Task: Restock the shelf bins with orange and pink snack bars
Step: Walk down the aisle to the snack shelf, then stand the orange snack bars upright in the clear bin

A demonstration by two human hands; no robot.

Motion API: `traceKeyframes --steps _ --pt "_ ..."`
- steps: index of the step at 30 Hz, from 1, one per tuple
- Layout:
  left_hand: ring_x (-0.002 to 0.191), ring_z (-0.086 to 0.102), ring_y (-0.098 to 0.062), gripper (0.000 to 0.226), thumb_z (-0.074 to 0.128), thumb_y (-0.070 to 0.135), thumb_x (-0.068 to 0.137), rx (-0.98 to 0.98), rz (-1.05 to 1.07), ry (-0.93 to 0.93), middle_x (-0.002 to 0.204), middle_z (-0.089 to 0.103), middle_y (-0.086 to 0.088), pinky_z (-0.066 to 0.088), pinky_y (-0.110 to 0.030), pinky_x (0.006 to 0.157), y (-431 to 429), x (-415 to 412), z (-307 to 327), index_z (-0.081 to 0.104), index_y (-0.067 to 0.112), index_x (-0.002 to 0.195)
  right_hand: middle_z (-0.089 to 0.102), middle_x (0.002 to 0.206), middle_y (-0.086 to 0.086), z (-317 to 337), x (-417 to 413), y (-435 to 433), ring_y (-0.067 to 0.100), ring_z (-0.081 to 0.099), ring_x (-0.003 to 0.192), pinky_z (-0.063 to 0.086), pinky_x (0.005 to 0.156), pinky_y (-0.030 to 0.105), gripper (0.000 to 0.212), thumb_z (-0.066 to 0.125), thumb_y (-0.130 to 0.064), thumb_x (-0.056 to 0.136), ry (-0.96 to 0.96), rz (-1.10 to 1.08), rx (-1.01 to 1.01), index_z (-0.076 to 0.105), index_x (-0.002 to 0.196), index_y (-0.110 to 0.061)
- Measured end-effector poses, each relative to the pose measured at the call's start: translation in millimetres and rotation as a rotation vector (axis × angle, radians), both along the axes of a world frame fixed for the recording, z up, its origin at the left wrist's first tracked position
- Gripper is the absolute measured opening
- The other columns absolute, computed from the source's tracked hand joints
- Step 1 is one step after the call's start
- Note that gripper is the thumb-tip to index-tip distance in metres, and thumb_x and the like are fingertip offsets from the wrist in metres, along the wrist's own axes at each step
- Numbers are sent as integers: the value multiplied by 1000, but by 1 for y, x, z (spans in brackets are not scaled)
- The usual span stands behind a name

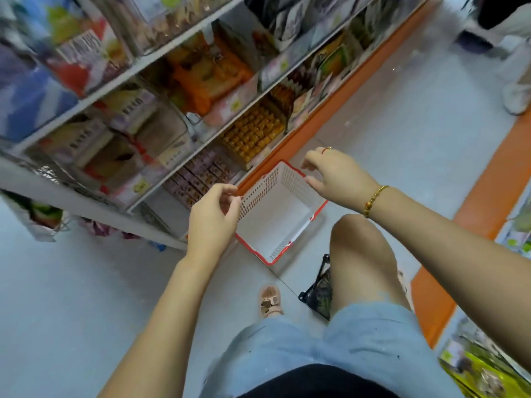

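Note:
An empty white basket [283,218] with a red rim stands on the floor in front of the shelf. My left hand [212,219] hovers at its left rim with fingers and thumb loosely curled and nothing visible in them; I cannot tell whether they touch the rim. My right hand [336,176] hangs over the far right rim with relaxed, empty fingers. Orange snack bars [212,76] fill a clear bin on the middle shelf, with pale pink packs [227,109] just below them.
The lowest shelf holds yellow-orange boxes [253,133] and purple boxes [195,176]. A black basket [319,294] sits by my right knee. Another person's shoe [517,96] is at the far right. A second shelf [482,369] lines the right edge.

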State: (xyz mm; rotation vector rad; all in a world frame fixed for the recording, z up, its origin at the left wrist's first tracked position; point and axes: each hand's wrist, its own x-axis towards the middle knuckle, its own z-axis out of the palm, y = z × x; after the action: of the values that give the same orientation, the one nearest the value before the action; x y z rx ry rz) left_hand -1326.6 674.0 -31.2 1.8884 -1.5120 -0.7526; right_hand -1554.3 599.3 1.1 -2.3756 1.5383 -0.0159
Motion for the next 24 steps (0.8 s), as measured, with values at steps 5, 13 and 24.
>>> traceKeyframes --steps 5,13,24 --pt "76 55 7 14 58 15 90 25 134 44 81 59 15 38 0 63 2 3 -7 63 20 102 57 106 5 -4 10 -25 23 52 102 39 80 31 22 52 -22 92 19 133 -6 55 112 -13" --pt "78 57 4 18 58 17 90 32 358 56 84 62 10 44 -12 70 -41 -24 -29 63 17 107 58 108 5 -29 6 -109 23 54 103 42 80 31 22 54 -22 91 46 333 13 55 112 -15" --pt "71 55 -1 22 60 16 90 74 624 -18 79 60 11 42 -22 68 -130 -92 -111 62 12 111 57 111 4 -123 -21 -243 21 55 104 44 81 29 24 55 -21 90 71 587 77 56 113 -15"
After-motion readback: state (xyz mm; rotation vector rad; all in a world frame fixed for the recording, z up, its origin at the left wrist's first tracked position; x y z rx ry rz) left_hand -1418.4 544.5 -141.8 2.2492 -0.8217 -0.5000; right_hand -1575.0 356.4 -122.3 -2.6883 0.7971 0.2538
